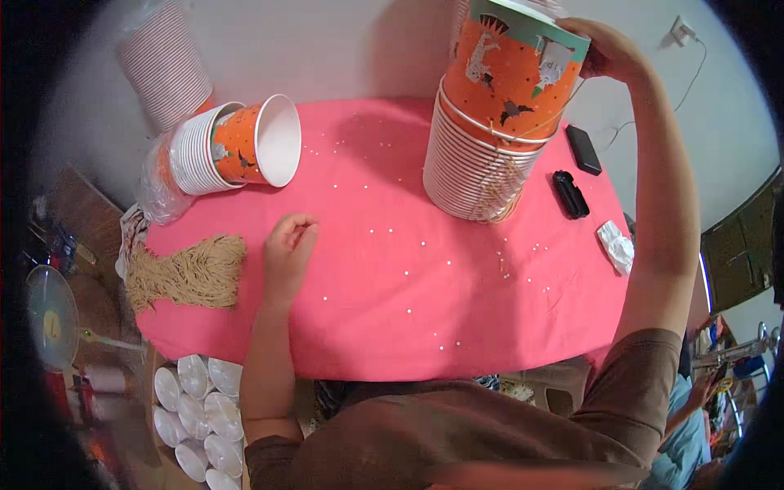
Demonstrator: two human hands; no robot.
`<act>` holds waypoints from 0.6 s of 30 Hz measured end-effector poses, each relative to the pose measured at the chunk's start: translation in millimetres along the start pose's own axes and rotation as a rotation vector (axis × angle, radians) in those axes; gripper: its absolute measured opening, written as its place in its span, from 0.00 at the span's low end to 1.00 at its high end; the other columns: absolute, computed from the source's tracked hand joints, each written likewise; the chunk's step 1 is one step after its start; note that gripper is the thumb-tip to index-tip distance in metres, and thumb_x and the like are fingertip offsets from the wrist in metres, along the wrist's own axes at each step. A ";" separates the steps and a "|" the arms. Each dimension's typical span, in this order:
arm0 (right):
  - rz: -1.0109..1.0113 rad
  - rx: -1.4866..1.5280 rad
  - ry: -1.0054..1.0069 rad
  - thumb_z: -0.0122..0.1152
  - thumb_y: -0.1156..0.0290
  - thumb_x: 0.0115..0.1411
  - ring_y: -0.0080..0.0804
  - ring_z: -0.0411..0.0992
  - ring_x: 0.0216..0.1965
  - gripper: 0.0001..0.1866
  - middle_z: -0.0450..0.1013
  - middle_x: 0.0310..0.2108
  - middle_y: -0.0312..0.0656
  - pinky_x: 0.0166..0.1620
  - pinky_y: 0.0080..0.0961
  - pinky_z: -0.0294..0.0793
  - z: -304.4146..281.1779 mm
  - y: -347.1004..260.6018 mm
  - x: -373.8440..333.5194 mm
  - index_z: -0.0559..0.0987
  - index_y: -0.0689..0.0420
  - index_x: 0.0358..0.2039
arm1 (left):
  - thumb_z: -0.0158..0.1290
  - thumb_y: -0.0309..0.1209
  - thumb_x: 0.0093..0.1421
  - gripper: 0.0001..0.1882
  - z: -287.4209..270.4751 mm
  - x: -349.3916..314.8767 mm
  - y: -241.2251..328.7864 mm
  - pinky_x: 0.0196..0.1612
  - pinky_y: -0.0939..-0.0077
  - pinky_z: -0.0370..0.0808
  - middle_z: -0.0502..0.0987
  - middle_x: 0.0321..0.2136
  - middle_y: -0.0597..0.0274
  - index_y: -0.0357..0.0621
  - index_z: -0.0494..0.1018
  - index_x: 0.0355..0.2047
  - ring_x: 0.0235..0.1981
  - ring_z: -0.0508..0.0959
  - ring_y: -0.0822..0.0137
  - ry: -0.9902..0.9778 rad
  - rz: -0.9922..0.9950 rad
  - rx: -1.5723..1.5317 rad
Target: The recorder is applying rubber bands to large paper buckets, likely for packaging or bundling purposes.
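A tall stack of white-rimmed paper buckets (pixel 474 175) stands toward the back right of the table. An orange paper bucket (pixel 510 77) with a green top band and animal figures sits uppermost, nested in the stack. My right hand (pixel 604 51) is at its rim on the right, the fingers partly hidden behind it. Thin tan strings (pixel 502 186) hang down the stack's side. Over the left part of the table, my left hand (pixel 290 243) is loosely curled, with nothing visible in it. The nearest thing to it is a bundle of tan strings (pixel 192 273).
More paper buckets (pixel 278 140) lie on their side at the back left, partly in plastic. Small white dots are scattered on the pink tablecloth (pixel 367 327). A black case (pixel 570 194), a dark box (pixel 583 150) and a crumpled tissue (pixel 616 247) lie right. Clear cups (pixel 194 408) stand lower left.
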State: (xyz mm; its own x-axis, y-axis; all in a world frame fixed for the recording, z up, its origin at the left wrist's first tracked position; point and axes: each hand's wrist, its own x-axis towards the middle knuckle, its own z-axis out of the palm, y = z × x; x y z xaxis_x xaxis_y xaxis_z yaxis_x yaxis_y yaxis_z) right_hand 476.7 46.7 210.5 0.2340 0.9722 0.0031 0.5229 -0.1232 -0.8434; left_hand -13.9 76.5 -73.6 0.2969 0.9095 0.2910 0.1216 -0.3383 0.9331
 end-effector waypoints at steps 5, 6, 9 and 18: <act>-0.063 0.012 0.056 0.53 0.51 0.63 0.21 0.73 0.25 0.19 0.75 0.31 0.31 0.25 0.21 0.76 -5.6 11.5 7.3 0.78 0.49 0.46 | 0.51 0.21 0.62 0.06 -3.0 -0.3 -5.5 0.45 0.81 0.72 0.74 0.38 0.63 0.36 0.73 0.40 0.40 0.75 0.75 0.008 -0.023 -0.019; -0.075 0.014 0.067 0.53 0.51 0.63 0.21 0.74 0.27 0.20 0.76 0.33 0.32 0.26 0.22 0.78 -7.4 14.0 8.5 0.77 0.49 0.48 | 0.51 0.21 0.62 0.06 -3.8 -0.9 -5.6 0.45 0.81 0.72 0.74 0.38 0.63 0.36 0.73 0.40 0.40 0.75 0.75 0.009 -0.027 -0.017; -0.094 0.014 0.098 0.52 0.51 0.63 0.22 0.76 0.30 0.22 0.77 0.38 0.33 0.28 0.23 0.80 -18.1 21.9 10.5 0.77 0.49 0.52 | 0.51 0.21 0.62 0.06 -1.6 0.5 -1.0 0.45 0.81 0.72 0.74 0.38 0.64 0.35 0.73 0.40 0.40 0.74 0.75 -0.010 0.038 0.056; 0.002 -0.115 0.093 0.51 0.45 0.62 0.28 0.76 0.40 0.29 0.74 0.47 0.36 0.35 0.30 0.82 -11.5 20.5 6.2 0.72 0.46 0.59 | 0.52 0.22 0.62 0.05 0.3 -2.3 10.5 0.44 0.82 0.71 0.73 0.38 0.66 0.36 0.73 0.39 0.39 0.73 0.77 -0.010 0.091 0.142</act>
State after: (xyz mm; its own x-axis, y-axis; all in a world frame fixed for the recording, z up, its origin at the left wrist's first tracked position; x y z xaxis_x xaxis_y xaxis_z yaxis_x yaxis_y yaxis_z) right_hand 498.4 47.9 199.4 0.3075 0.9499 0.0562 0.6118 -0.1521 -0.7763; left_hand -13.0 70.9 -64.5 0.3226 0.8712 0.3701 0.2266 -0.4507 0.8634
